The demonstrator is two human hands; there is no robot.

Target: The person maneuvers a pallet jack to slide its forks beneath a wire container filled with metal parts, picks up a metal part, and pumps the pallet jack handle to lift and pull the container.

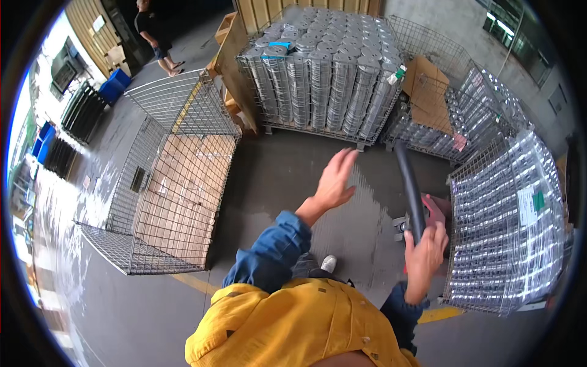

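One raised hand [331, 183], the left, hovers, thumb and fingers apart. The right hand [425, 249], fingers wrapped, grips a black handle [411, 189].

From where I stood, the head camera sat up on its wearer and looked steeply down and forward — a wide, upright fisheye. Nearest to it came the yellow garment [281, 321] along the lower edge, then the left hand [332, 180] and right hand [427, 252], close below. The view ran out over the floor [266, 174] to the silver stack [324, 76], farther off near the top — straight edges bowing toward a round, dark rim.
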